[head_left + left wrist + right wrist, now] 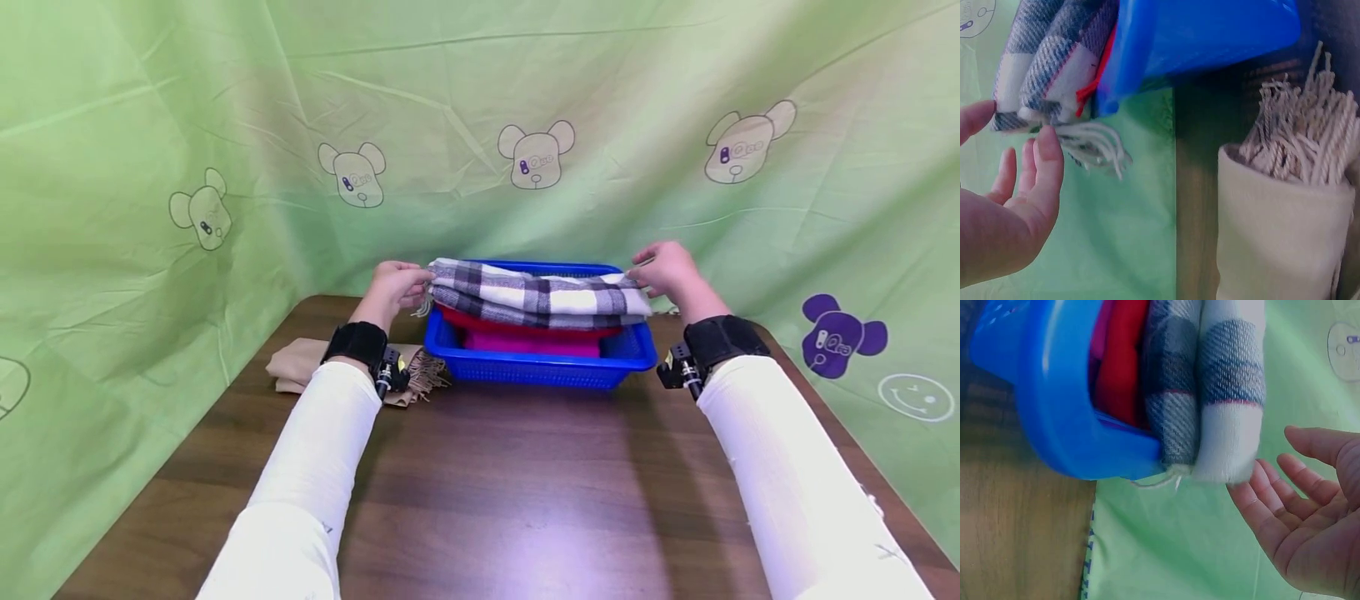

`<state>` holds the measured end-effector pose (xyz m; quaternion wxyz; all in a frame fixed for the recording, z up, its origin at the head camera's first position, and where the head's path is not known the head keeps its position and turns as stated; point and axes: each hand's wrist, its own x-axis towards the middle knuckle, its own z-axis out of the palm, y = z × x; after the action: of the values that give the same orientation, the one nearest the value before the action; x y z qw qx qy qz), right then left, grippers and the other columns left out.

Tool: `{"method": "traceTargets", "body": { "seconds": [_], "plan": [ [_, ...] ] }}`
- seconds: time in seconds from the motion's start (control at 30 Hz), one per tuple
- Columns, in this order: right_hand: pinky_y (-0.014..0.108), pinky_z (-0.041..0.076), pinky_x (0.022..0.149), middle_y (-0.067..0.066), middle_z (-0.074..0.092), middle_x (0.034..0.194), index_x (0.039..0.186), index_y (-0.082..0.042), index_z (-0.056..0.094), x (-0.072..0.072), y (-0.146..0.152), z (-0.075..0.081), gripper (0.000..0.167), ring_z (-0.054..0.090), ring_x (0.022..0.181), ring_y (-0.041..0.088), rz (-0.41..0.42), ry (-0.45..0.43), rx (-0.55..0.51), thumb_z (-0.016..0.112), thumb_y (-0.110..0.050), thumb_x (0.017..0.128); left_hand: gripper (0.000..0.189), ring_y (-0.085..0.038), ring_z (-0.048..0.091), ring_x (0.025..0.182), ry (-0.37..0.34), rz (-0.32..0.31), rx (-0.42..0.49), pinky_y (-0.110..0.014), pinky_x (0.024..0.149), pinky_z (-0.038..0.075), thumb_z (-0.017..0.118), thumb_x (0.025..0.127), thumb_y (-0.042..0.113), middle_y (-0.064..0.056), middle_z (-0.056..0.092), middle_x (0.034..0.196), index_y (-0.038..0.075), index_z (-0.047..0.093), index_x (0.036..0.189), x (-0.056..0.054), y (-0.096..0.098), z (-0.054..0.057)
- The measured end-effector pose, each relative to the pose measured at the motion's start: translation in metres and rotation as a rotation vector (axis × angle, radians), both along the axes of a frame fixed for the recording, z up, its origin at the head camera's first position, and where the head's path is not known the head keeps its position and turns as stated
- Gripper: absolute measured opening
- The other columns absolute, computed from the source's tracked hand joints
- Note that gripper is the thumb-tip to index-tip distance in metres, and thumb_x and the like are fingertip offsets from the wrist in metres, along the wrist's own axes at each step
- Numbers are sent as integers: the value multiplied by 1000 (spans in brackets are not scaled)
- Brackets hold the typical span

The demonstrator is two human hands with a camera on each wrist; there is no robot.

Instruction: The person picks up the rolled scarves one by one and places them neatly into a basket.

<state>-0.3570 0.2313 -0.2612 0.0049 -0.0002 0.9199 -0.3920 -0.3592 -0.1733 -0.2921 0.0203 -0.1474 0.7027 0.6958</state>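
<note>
A folded black-and-white plaid scarf point(536, 293) lies across the top of a blue plastic basket point(525, 371), over red cloth point(1124, 362) and magenta cloth point(532, 343). At the scarf's left end is my left hand point(1013, 212); its thumb and index fingertips touch the end edges, with no curl round the cloth. White fringe point(1100, 140) hangs below that end. My right hand point(1316, 519) is at the opposite end, fingers spread and loosely bent, fingertips right at the scarf's edge and thumb apart from it.
A folded beige scarf point(1285, 231) with a twisted fringe lies on the table left of the basket, partly behind my left wrist. The brown wooden table point(517, 483) extends toward me. Green printed cloth point(450, 100) hangs behind and at both sides.
</note>
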Motion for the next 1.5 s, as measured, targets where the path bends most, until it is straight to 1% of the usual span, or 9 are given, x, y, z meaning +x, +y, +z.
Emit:
{"method": "traceTargets", "body": {
  "seconds": [0.13, 0.23, 0.33, 0.47, 0.6, 0.83, 0.97, 1.27, 1.5],
  "plan": [
    [39, 57, 69, 31, 62, 110, 119, 10, 56, 4, -4, -1, 38, 64, 87, 32, 5, 40, 30, 67, -8, 88, 42, -12, 59, 73, -21, -48, -3, -30, 85, 54, 70, 86, 1, -3, 61, 89, 2, 54, 124, 3, -6, -1],
    [35, 54, 66, 27, 64, 102, 112, 8, 60, 6, -7, -1, 32, 63, 81, 29, -3, 85, 81, 68, -10, 86, 44, -10, 59, 69, -36, -63, 18, -25, 77, 56, 68, 87, 0, -3, 63, 88, 1, 54, 128, 6, -11, -3],
    [39, 50, 72, 26, 65, 102, 107, 7, 62, 9, -8, -1, 30, 60, 88, 34, -7, 141, 162, 69, -12, 85, 44, -10, 61, 69, -44, -79, 35, -23, 74, 55, 67, 89, 1, -4, 65, 91, 1, 52, 131, 10, -17, -5],
    [47, 46, 82, 27, 64, 108, 106, 7, 63, 16, -11, -1, 31, 57, 97, 39, 24, 181, 222, 67, -15, 85, 32, -11, 62, 73, -51, -91, 38, -22, 74, 55, 64, 91, 4, -8, 65, 104, 6, 55, 122, 15, -25, -9],
    [47, 47, 82, 25, 65, 104, 106, 7, 64, 25, -19, -2, 30, 58, 95, 38, 83, 192, 231, 67, -14, 85, 23, -9, 60, 72, -58, -88, 31, -20, 70, 54, 63, 92, 5, -7, 62, 106, 10, 56, 113, 19, -36, -12],
    [45, 46, 81, 19, 66, 96, 100, 5, 65, 36, -37, -10, 23, 58, 91, 34, 146, 205, 238, 67, -11, 84, 22, -6, 55, 65, -47, -92, 7, -16, 62, 51, 62, 92, 2, 2, 62, 82, 10, 56, 111, 29, -52, -18],
    [45, 46, 80, 16, 67, 90, 96, 4, 65, 40, -45, -18, 20, 60, 86, 32, 192, 237, 255, 68, -11, 83, 21, -4, 52, 60, -49, -103, -5, -15, 57, 48, 60, 91, 0, 3, 58, 76, 10, 55, 109, 35, -58, -24],
    [43, 48, 77, 11, 67, 82, 91, 1, 66, 54, -60, -38, 16, 62, 79, 27, 260, 250, 226, 73, -9, 82, 21, -3, 50, 58, -60, -117, -11, -15, 54, 45, 58, 92, -2, 2, 60, 77, 7, 54, 111, 46, -72, -42],
    [37, 49, 71, 6, 66, 77, 87, -3, 67, 67, -80, -46, 11, 60, 73, 21, 321, 244, 211, 74, -9, 81, 19, -4, 52, 61, -85, -83, -15, -16, 56, 47, 61, 91, -1, 3, 60, 80, 9, 55, 106, 52, -81, -52]
  ]
}}
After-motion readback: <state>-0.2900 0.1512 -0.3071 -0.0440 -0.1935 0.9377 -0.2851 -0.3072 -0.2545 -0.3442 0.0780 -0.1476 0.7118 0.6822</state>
